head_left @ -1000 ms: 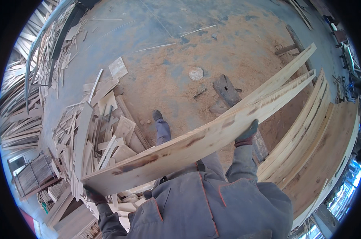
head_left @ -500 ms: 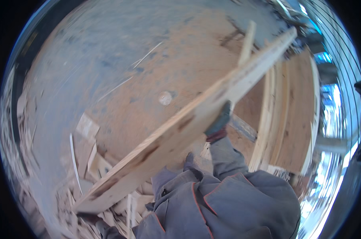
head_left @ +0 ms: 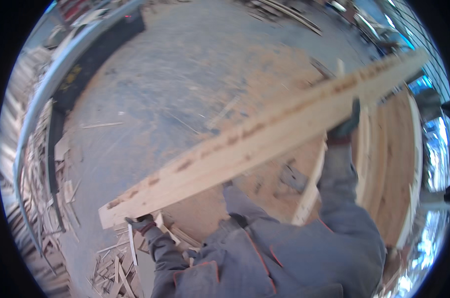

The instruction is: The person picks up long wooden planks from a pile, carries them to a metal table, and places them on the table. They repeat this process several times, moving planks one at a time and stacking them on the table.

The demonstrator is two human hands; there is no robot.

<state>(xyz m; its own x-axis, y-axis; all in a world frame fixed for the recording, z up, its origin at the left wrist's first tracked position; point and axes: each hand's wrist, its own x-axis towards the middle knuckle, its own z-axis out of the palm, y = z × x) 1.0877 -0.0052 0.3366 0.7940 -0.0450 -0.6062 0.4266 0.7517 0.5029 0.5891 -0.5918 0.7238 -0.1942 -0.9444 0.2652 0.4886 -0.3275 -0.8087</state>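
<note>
At far left, a heap of thin, rough wooden strips (head_left: 29, 233) lies beyond a long, curved, blue-grey metal rail (head_left: 34, 114), with a broad dark panel (head_left: 93, 64) beside the rail. Nearer me, pale, broken wood offcuts (head_left: 117, 275) are scattered on the grey, sawdust-dusted concrete floor (head_left: 150, 99).

My gloved left hand (head_left: 142, 223) is clamped on the lower edge of a long, pale wooden board with brown streaks (head_left: 245, 141), close to its left end. The board is up off the floor, slanting across in front of me, its right end farther away and higher in view. Beneath its middle lies a dark grey flat piece (head_left: 293, 178), then a narrow, pale wooden plank (head_left: 310, 191).

My gloved right hand (head_left: 343, 130), well apart from the left, grips the lower edge farther along. To its right sits a stack of wide, light-brown planks (head_left: 391, 169).
</note>
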